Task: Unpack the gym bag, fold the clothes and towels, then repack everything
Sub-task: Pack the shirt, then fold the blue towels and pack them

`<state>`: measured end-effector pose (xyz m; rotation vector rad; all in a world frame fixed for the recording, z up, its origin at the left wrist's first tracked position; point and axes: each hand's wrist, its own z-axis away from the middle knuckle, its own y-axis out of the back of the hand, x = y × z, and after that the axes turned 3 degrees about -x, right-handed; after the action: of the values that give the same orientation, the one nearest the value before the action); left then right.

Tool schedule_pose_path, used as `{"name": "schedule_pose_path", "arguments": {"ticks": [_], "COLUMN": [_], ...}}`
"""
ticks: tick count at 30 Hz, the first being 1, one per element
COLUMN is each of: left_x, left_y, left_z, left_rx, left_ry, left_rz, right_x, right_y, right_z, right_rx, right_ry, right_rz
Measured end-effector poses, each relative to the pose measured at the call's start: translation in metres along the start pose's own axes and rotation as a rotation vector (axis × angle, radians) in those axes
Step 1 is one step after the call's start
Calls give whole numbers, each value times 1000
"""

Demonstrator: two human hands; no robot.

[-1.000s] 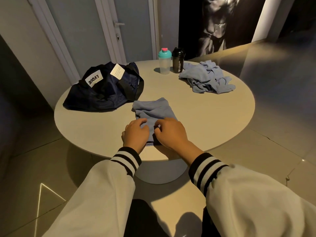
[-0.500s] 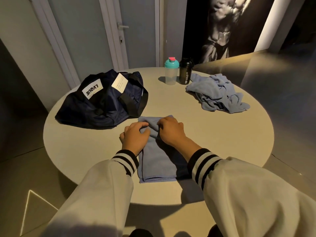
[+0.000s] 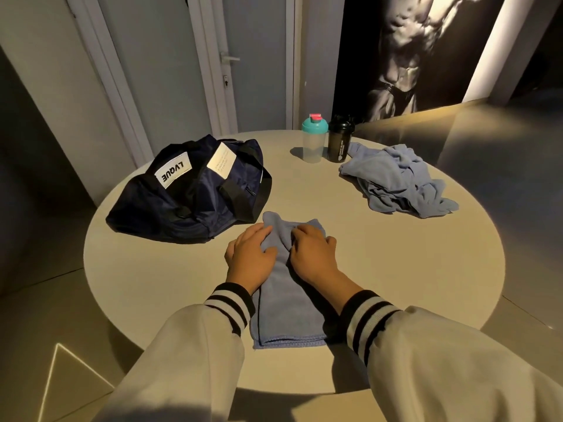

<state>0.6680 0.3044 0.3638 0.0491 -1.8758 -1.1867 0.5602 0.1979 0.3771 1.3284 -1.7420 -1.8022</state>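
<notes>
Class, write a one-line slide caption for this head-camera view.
Left hand presses, right hand pinches a folded blue towel on a round table; gym bag and crumpled cloths behind.

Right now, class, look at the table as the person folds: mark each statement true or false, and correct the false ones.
1. The left hand and the right hand both rest on the blue towel. True.
2. The gym bag sits to the right of the towel. False: it lies to the left, on the far side.
3. The teal-lidded shaker and the black shaker stand upright side by side. True.
4. The crumpled blue clothes are packed inside the bag. False: they lie loose on the table, at the right, next to the black shaker.
</notes>
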Motion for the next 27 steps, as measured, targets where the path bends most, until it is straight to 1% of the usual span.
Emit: {"name": "schedule_pose_path", "arguments": {"ticks": [2,3,4,5,8,10,11,13,15,17,21,23,25,27], "left_x": [8,11,12,11,3,-1,-1,-2,-4,-5,-7,-10,-12,-10], "left_y": [3,5,5,5,-3,-8,-9,-11,-12,-13,-16,-16,-16,-16], "left_z": [-4,-7,-9,-12,-16,-18,-19,-21,-22,-22,-22,-23,-25,-25], "left_rx": [9,24,32,28,-11,-5,5,21,28,35,47,55,37,-4], "left_ry": [-37,-41,-32,-13,61,97,112,125,117,109,95,89,79,59], "left_rz": [260,336,353,336,244,237,228,210,194,175,138,140,99,4], "right_x": [3,5,6,7,11,12,11,12,15,19,17,16,17,19], "right_y": [9,14,18,22,20,15,13,11,11,7,-3,-4,-2,-1], "right_z": [-3,-5,-8,-11,-19,-21,-21,-23,-26,-28,-26,-27,-28,-25], "right_rx": [50,72,72,51,-86,-135,-123,-34,15,-9,-36,-69,-79,-42], "right_ry": [-44,-57,-60,-56,-67,-90,-94,-100,-119,-96,20,43,20,-68], "right_rz": [23,18,-2,-24,-31,-61,-93,-166,-182,-118,47,83,49,-78]}}
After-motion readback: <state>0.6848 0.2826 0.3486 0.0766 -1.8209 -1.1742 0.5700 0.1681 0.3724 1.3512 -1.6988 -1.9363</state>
